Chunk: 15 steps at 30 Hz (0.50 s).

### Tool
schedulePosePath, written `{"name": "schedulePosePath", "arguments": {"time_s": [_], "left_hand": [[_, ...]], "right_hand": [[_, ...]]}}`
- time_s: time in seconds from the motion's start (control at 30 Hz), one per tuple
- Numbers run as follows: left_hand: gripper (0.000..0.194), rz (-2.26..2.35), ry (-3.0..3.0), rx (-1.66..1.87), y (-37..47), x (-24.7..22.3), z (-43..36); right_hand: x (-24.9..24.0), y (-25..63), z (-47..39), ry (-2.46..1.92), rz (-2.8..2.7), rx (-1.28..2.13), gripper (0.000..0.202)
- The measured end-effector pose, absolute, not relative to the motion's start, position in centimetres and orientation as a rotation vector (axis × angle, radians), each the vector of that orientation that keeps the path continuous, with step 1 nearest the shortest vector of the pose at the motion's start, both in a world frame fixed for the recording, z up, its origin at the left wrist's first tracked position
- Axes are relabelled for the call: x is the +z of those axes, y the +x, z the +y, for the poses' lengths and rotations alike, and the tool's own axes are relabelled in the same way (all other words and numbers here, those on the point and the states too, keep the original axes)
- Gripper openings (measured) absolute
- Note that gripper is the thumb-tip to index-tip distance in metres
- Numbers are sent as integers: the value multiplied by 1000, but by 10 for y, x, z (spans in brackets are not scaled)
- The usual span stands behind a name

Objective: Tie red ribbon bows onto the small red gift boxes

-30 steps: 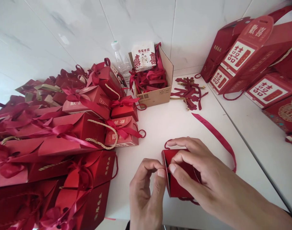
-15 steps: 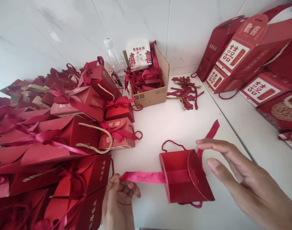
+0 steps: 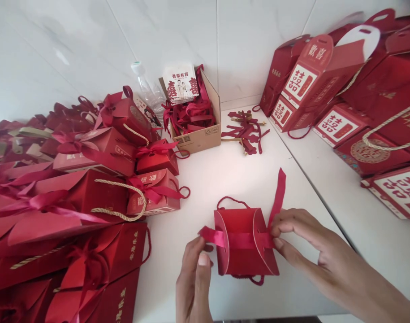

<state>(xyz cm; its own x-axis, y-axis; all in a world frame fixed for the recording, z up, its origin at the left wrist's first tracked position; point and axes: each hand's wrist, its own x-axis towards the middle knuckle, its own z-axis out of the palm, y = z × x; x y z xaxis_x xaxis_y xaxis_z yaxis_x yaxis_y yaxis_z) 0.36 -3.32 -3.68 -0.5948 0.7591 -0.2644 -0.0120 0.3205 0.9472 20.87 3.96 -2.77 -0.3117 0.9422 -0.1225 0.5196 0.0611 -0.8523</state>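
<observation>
Both hands (image 3: 194,273) (image 3: 302,242) pinched on ribbon (image 3: 241,240) threaded crosswise through upright red box (image 3: 241,260).

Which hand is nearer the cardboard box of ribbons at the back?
Left. The left hand sits almost straight below the cardboard box; the right hand is further out to the box's right.

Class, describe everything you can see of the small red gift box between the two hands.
The small red gift box looks like matte red card, with two rounded top flaps standing open and thin cord handles at its far and near sides. It lies on the white table. A pink-red ribbon runs through slots in both flaps. The left hand pinches the ribbon's left end; the right hand grips it at the right flap, its free end pointing up.
</observation>
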Motion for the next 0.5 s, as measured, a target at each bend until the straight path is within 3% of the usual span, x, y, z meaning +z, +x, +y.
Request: {"name": "schedulePosePath", "arguments": {"time_s": [0.5], "left_hand": [[24, 1367, 311, 1772, -27, -39, -2]], "right_hand": [[-8, 212, 43, -1567, -1851, 1181, 33]]}}
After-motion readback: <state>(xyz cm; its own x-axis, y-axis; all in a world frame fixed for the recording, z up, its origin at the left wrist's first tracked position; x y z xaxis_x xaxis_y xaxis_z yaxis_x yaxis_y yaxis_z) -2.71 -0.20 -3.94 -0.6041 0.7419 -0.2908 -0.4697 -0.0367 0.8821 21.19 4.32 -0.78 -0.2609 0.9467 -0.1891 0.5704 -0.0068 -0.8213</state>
